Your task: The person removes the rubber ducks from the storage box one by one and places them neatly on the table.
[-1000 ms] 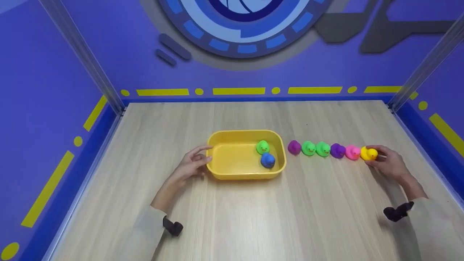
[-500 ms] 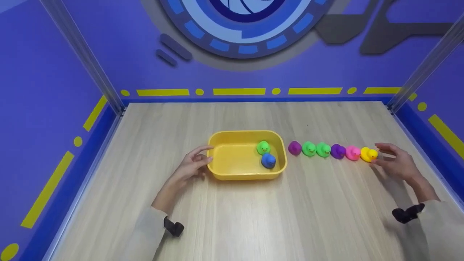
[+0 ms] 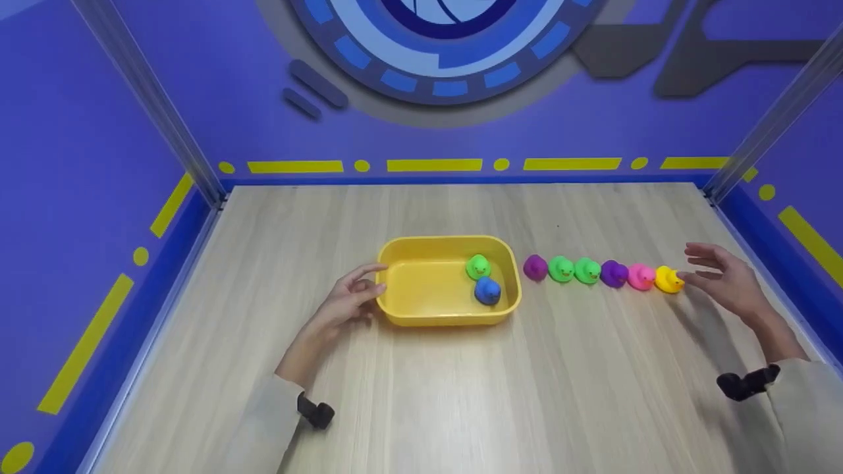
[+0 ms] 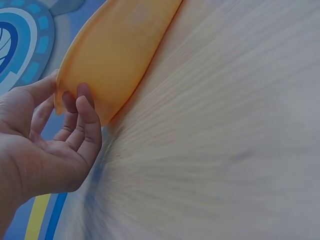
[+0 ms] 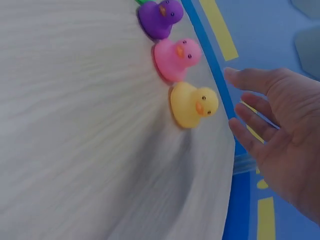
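My left hand (image 3: 342,306) pinches the left rim of a yellow plastic tub (image 3: 428,321). In the left wrist view the tub's end wall (image 4: 117,55) sits between thumb and fingers. A green rubber duck (image 3: 478,267) and a blue rubber duck (image 3: 487,291) are inside, toward the right end. Right of the tub, several ducks form a row that ends in a pink duck (image 3: 641,277) and a yellow duck (image 3: 669,280). Just beyond the yellow duck hovers my right hand (image 3: 728,283), its fingers extended and holding nothing; the right wrist view shows a gap between them.
The row also has a magenta duck (image 3: 535,268), two green ducks (image 3: 560,269) and a purple duck (image 3: 614,274). All stand on a light wooden table (image 3: 421,395). Blue printed panels (image 3: 435,141) enclose it at the back and both sides.
My right hand has let go of the yellow duck and drawn back to the right, leaving it at the row's end. The left hand and tub have stayed put.
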`<state>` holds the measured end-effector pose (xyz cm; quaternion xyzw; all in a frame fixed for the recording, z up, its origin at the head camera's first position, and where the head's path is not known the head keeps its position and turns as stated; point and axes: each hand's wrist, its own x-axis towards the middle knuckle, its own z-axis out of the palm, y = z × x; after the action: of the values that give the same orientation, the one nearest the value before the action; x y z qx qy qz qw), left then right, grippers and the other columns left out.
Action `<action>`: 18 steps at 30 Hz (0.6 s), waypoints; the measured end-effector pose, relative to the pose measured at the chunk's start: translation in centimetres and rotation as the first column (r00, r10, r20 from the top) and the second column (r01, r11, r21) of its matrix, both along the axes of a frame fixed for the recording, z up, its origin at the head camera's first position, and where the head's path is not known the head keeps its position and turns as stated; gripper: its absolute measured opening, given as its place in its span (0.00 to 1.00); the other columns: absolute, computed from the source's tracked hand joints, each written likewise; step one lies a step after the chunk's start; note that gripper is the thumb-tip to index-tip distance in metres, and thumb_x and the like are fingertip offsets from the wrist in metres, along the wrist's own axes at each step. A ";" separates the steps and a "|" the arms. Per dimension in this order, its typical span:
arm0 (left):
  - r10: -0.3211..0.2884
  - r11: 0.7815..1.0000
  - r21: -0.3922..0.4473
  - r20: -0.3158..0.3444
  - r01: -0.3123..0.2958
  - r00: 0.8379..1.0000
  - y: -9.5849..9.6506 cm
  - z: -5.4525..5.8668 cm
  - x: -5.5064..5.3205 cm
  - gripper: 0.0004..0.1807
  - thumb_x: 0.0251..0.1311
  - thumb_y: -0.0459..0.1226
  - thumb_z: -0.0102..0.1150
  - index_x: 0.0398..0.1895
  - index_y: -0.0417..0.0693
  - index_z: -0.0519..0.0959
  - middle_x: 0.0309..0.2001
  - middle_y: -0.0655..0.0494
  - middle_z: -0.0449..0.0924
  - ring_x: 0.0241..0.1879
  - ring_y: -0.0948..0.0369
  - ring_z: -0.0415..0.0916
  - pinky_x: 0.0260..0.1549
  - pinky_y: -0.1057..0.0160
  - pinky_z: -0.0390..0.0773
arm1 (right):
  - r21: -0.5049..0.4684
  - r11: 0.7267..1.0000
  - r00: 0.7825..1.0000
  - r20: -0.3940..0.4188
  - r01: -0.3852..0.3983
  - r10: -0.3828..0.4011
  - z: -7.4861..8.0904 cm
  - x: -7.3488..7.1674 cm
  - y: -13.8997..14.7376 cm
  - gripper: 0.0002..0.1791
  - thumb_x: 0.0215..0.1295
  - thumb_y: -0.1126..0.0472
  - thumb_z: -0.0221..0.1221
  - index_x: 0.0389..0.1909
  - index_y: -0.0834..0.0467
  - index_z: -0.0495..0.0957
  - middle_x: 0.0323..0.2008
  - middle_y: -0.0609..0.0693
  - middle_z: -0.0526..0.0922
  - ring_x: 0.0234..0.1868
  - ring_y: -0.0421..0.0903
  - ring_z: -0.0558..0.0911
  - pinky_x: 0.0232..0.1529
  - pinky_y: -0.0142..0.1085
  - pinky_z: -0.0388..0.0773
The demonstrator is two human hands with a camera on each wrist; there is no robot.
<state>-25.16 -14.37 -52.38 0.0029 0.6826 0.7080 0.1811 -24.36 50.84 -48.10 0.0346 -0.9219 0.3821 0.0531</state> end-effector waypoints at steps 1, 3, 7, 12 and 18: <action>0.001 1.000 -0.001 0.002 -0.001 1.000 0.0 0.1 0.0 0.29 0.68 0.37 0.64 0.71 0.49 0.71 0.37 0.56 0.79 0.27 0.61 0.76 0.22 0.67 0.77 | 0.004 1.000 1.000 -0.002 0.001 -0.001 0.2 -0.1 -0.4 0.34 0.72 0.58 0.62 0.72 0.70 0.62 0.55 0.40 0.76 0.48 0.14 0.68 0.46 0.07 0.68; 0.003 1.000 -0.007 0.008 -0.003 1.000 -0.1 0.2 0.0 0.29 0.68 0.37 0.64 0.71 0.49 0.71 0.37 0.57 0.79 0.27 0.61 0.76 0.21 0.67 0.77 | 0.011 1.000 1.000 -0.005 -0.005 0.005 0.6 -0.4 -1.3 0.35 0.74 0.57 0.61 0.72 0.70 0.61 0.58 0.57 0.76 0.47 0.13 0.68 0.45 0.07 0.67; 0.006 1.000 -0.012 0.017 -0.006 1.000 -0.1 0.2 0.1 0.29 0.68 0.38 0.65 0.71 0.51 0.72 0.37 0.58 0.78 0.27 0.61 0.76 0.21 0.66 0.77 | 0.006 0.998 0.998 -0.020 -0.065 0.065 1.8 -0.7 -3.3 0.33 0.75 0.57 0.59 0.72 0.69 0.62 0.63 0.72 0.71 0.49 0.14 0.68 0.46 0.07 0.67; 0.007 1.000 -0.017 0.012 -0.007 1.000 -0.1 0.2 0.1 0.29 0.68 0.39 0.65 0.71 0.51 0.72 0.38 0.57 0.79 0.28 0.60 0.77 0.22 0.65 0.77 | 0.003 0.986 0.981 -0.101 -0.164 0.163 3.3 -1.3 -6.0 0.28 0.73 0.62 0.60 0.69 0.68 0.67 0.57 0.40 0.76 0.52 0.16 0.71 0.50 0.08 0.68; -0.003 1.000 -0.008 0.020 0.003 1.000 0.0 0.2 0.0 0.29 0.69 0.38 0.64 0.72 0.50 0.71 0.40 0.54 0.80 0.28 0.59 0.78 0.22 0.64 0.78 | 0.032 0.969 0.958 -0.144 -0.244 0.246 4.3 -1.9 -9.0 0.26 0.71 0.68 0.61 0.68 0.66 0.70 0.58 0.49 0.79 0.53 0.16 0.72 0.51 0.09 0.69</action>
<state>-25.18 -14.41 -52.14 -0.0039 0.6837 0.7049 0.1888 -26.24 41.87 -43.82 0.1770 -0.9067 0.3759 0.0728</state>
